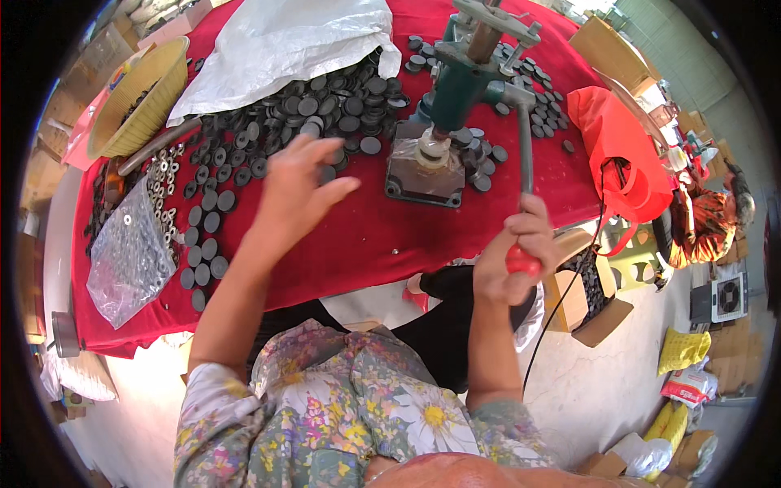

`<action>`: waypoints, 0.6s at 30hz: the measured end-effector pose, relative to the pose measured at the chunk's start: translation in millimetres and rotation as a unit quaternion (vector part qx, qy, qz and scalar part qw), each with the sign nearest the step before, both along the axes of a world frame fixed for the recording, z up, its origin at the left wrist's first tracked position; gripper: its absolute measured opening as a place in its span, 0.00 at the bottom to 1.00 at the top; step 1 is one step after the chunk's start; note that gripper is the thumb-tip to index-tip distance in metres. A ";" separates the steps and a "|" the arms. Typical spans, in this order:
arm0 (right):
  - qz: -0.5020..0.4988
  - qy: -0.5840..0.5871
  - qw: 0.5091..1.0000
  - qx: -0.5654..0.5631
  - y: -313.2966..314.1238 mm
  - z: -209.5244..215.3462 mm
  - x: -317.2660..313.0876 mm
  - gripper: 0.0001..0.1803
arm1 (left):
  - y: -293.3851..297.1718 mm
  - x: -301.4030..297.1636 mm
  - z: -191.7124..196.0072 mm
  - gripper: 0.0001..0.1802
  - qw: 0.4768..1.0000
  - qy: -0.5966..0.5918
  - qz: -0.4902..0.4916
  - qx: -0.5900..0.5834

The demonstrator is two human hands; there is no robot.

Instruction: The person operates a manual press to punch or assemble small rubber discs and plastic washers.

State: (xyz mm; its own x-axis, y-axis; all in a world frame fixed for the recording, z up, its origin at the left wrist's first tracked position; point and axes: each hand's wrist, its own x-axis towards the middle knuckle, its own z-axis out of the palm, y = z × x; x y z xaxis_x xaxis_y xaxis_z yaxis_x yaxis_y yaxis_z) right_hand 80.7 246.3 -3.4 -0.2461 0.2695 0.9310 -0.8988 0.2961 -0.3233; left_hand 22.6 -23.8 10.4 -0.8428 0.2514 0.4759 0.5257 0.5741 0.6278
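My right hand (508,252) is wrapped round the red-knobbed end of a press lever (525,150). The lever runs up to a green hand press (455,93) standing on the table. Under its ram, a pale round fitting (432,151) sits on the square metal base (415,180). To the left of the press, my left hand (299,191) hovers at the near edge of a heap of dark round caps (350,106). Its thumb and fingers are spread, slightly blurred, and no cap shows clearly between them.
A white sack (285,49) lies over the heap's far side. On the left are a yellow basket (146,98), metal washers (163,191) and a clear plastic bag (130,252). A red bag (618,154) hangs at the table's right edge, above an open carton (590,293).
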 end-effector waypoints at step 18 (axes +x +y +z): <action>0.166 -0.044 0.983 -0.062 4.1 179.3 -104.0 0.29 | -152.8 86.8 -24.5 0.22 0.931 -0.107 0.280 -0.207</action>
